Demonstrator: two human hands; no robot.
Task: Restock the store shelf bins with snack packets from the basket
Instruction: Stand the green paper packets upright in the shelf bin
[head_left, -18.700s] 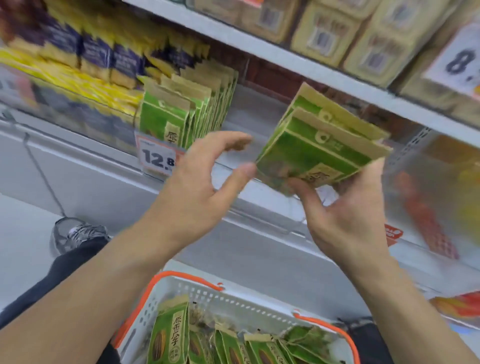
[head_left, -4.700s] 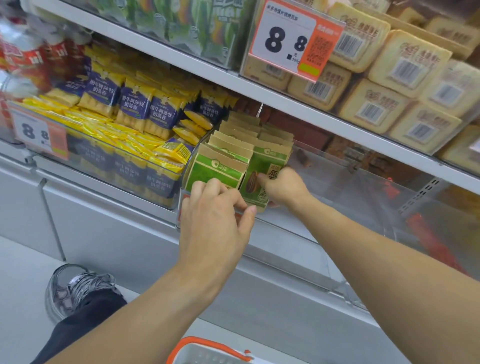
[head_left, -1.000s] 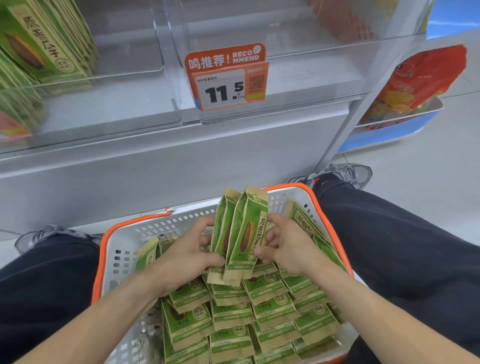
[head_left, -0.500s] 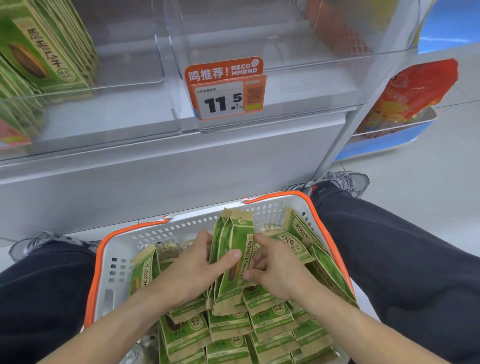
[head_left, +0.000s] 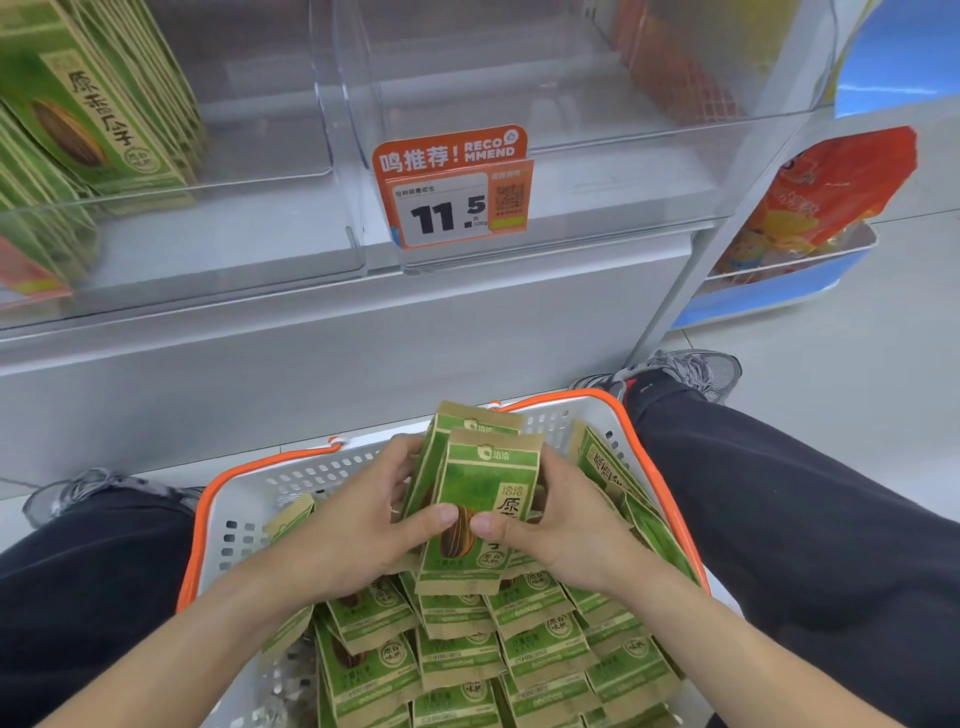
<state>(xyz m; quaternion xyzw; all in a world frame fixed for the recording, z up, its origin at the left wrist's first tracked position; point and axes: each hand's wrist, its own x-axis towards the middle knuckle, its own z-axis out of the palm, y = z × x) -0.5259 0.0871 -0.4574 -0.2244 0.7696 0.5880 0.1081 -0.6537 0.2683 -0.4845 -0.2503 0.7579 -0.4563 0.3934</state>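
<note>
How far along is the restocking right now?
Done: a row of green packets stands in the left bin. In hand: the left hand and right hand grip a small stack above the basket. Left: many packets in the basket.

Two hands (head_left: 363, 525), one basket (head_left: 249, 499), one price tag (head_left: 451, 187), two clear bins (head_left: 597, 171), two shoes (head_left: 691, 371).

both forearms reach forward, left hand (head_left: 358, 525) and right hand (head_left: 566, 535) curled, thumbs nearly meeting.
</note>
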